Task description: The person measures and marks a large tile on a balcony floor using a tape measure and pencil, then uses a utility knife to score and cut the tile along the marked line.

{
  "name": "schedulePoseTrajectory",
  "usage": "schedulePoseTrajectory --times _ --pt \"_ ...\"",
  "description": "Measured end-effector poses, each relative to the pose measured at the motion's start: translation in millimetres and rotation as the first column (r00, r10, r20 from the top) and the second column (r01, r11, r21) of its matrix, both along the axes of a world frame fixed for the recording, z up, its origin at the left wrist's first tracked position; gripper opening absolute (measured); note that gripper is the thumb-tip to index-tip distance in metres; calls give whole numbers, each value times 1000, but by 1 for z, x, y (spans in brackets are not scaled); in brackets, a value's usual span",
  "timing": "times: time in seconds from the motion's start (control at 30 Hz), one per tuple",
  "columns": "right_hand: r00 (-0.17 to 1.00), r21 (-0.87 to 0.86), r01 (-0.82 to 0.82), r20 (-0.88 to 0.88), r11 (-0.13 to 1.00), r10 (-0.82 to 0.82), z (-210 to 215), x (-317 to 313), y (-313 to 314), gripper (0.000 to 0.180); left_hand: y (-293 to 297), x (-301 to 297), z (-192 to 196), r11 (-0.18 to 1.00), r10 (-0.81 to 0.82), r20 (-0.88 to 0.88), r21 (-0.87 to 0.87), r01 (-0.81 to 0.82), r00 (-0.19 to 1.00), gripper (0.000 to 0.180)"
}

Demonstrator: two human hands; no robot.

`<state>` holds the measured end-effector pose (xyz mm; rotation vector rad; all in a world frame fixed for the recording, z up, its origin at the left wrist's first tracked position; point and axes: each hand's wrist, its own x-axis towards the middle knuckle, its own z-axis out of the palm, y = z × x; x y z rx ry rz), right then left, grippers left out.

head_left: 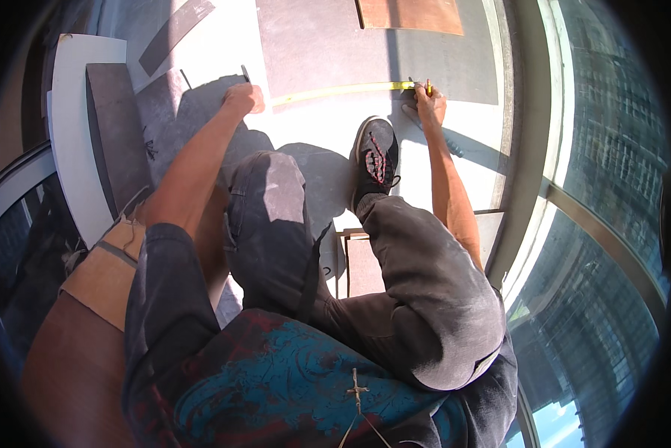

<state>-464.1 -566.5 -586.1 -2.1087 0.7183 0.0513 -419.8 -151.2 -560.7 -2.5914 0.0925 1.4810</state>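
Observation:
A yellow tape measure blade [335,92] lies stretched across the near edge of a large grey board [328,52] on the floor. My left hand [244,98] is closed in a fist near the blade's left end; a thin dark piece shows just above it, and what the fingers hold is hidden. At the blade's right end my right hand [431,106] pinches a slim yellow-and-dark tool [428,87], its exact kind too small to tell. A greyish long object [452,146] lies partly under my right wrist.
My dark shoe [376,157] stands just short of the board. A brown panel [414,15] lies on its far part. White and grey strips [89,134] lean at the left, beside cardboard [104,284]. Window glass and its frame [604,231] run along the right.

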Motion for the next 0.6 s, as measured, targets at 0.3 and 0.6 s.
schedulePoseTrajectory --times 0.3,0.6 --pt "1000 -40 -23 -21 999 22 -8 0 -6 39 -8 0 11 1000 11 23 27 -12 1000 42" --pt "1000 3 -3 -14 1000 3 4 0 1 38 -5 -1 9 999 -33 22 28 32 999 39"
